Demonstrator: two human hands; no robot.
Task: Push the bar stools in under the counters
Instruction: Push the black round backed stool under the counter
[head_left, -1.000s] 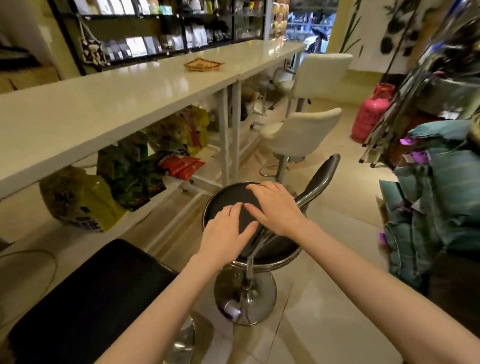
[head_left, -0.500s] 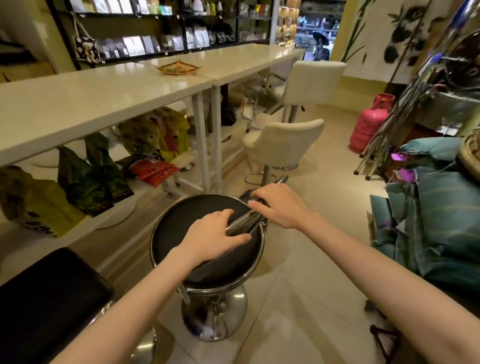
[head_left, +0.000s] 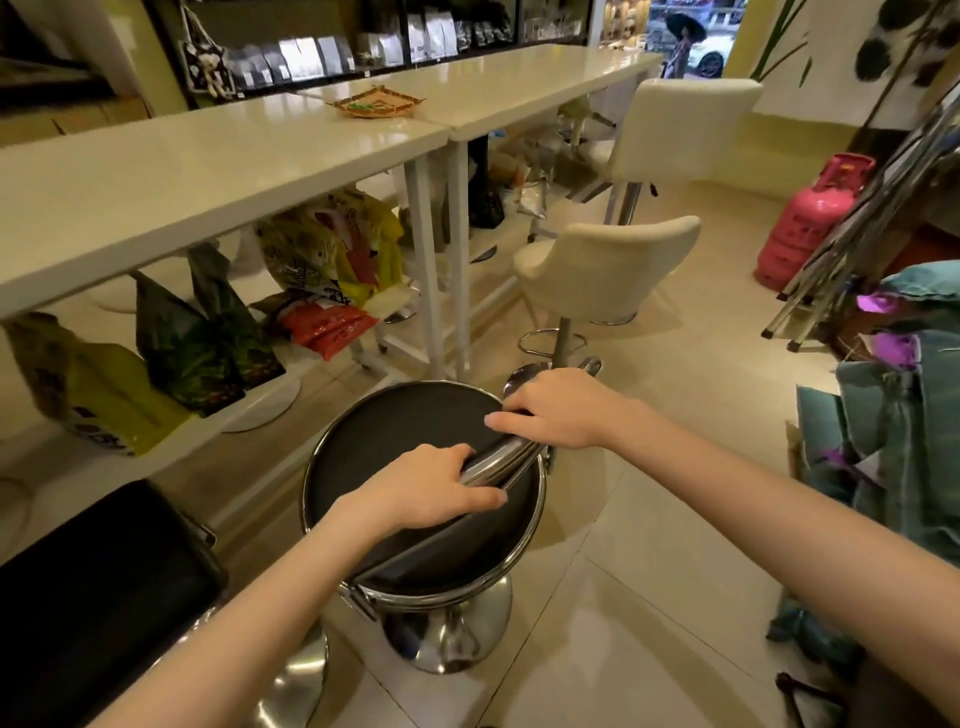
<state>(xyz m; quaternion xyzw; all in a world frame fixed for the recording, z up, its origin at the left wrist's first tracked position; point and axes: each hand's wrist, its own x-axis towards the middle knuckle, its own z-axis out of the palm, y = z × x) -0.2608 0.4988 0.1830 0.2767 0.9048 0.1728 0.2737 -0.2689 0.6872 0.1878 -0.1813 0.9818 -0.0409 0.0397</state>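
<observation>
Stool: a black round-seated bar stool (head_left: 410, 441) with chrome rim, low chrome-edged backrest and chrome base is standing on the tiled floor, near the white desk (head_left: 208, 166) but not under it.
Left hand (head_left: 431, 493): is being held curled over the backrest edge, gripping it.
Right hand (head_left: 556, 410): is being kept clasped on the backrest's far end.
Neighbours: cream stools (head_left: 608, 265) are standing beyond.

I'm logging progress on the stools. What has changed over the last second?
Both hands, left hand and right hand, went from lying on the round black stool seat to gripping its chrome backrest. The stool's backrest has swung round toward the person. The cream stools remain out from the counter.
</observation>
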